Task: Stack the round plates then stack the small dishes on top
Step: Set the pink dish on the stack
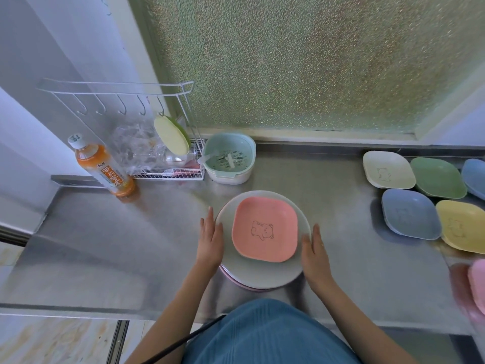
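2 hands flank your stack of round plates (258, 274) near the counter's (105, 245) front edge: left hand (210, 239) and right hand (316, 254) press its rim, fingers straight, together. 1 pink dish (265, 228) sits on top.

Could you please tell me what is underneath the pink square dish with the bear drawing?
The pink square bear dish lies on a pale round plate, top of a stack on the steel counter. A pinkish rim peeks out below; how many plates lie underneath is hidden.
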Demonstrator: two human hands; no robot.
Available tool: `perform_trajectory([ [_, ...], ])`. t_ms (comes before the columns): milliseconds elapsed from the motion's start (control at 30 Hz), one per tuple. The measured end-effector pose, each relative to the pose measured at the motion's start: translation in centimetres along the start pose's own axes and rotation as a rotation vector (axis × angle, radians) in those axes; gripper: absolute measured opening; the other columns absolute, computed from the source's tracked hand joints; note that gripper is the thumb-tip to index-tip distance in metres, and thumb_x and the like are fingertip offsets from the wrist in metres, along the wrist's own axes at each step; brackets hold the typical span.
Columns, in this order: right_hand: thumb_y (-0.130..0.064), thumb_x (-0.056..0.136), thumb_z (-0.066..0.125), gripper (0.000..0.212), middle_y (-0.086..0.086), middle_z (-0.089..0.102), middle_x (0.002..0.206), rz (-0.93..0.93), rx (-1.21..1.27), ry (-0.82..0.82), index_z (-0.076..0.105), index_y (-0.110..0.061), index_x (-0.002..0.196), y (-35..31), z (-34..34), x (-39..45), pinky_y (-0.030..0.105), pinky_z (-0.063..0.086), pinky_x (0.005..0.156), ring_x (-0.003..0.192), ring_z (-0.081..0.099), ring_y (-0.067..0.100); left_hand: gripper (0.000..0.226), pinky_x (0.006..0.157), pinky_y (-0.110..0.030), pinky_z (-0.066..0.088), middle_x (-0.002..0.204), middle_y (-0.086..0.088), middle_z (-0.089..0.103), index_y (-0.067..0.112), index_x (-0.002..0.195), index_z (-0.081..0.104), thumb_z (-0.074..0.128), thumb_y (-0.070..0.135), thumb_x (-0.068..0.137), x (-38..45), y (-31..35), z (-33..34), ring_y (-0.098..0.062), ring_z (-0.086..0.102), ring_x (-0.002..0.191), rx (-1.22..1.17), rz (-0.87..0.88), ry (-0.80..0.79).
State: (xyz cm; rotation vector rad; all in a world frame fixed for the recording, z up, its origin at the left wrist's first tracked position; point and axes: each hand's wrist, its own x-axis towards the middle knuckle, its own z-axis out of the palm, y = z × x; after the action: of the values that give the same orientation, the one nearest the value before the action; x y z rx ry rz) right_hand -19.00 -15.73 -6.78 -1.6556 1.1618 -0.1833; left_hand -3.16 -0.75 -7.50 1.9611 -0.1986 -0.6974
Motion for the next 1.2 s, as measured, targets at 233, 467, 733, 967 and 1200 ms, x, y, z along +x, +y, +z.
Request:
perform_trajectory([
  [233,-0.020,0.101,0.025,0.044,-0.004,0.037,0.148,0.038,0.211,0.068,0.029,-0.025,0.145,1.6,-1.1,0.4,0.036,0.027,0.113,0.133,0.036,0.015,0.042,0.105,-0.036,0.036,0.127,0.003,0.047,0.031,0.132,0.038,0.025,0.010,0.098,0.4,1.5,2.0,-0.019,0.045,0.117,-0.222,-0.054,-0.068],
  [467,-0.013,0.099,0.026,0.045,-0.003,0.042,0.145,0.094,0.271,0.241,0.038,-0.023,0.141,3.9,-7.2,4.0,0.041,0.030,0.113,0.132,0.039,0.017,0.044,0.111,-0.034,0.031,0.132,0.005,0.041,0.022,0.141,0.028,0.024,0.010,0.100,0.2,3.9,8.4,-0.017,0.040,0.124,-0.155,0.029,-0.237],
  [733,-0.015,0.096,0.030,0.045,-0.001,0.048,0.139,0.106,0.242,0.271,0.043,-0.029,0.137,5.6,-15.5,7.5,0.045,0.038,0.106,0.125,0.044,0.021,0.055,0.115,-0.035,0.026,0.137,0.005,0.037,0.019,0.144,0.023,0.029,0.029,0.090,-1.1,6.2,16.7,-0.019,0.036,0.133,-0.066,0.157,-0.284],
  [967,-0.020,0.097,0.040,0.036,0.000,0.052,0.127,0.028,0.079,0.317,0.048,-0.023,0.132,8.7,-22.5,9.3,0.038,0.039,0.103,0.113,0.049,0.018,0.064,0.110,-0.033,0.029,0.145,0.000,0.038,0.018,0.147,0.021,0.028,0.036,0.086,-1.6,5.5,19.6,-0.016,0.039,0.129,-0.004,0.128,-0.208],
  [1200,-0.004,0.084,0.054,0.028,0.010,0.063,0.117,-0.070,-0.539,0.173,0.066,-0.016,0.106,12.4,-25.9,11.7,0.036,0.044,0.084,0.104,0.057,0.031,0.051,0.100,-0.027,0.030,0.132,0.004,0.045,0.018,0.144,0.028,0.030,0.027,0.093,-1.8,5.7,20.3,-0.014,0.044,0.118,-0.018,0.102,-0.114],
])
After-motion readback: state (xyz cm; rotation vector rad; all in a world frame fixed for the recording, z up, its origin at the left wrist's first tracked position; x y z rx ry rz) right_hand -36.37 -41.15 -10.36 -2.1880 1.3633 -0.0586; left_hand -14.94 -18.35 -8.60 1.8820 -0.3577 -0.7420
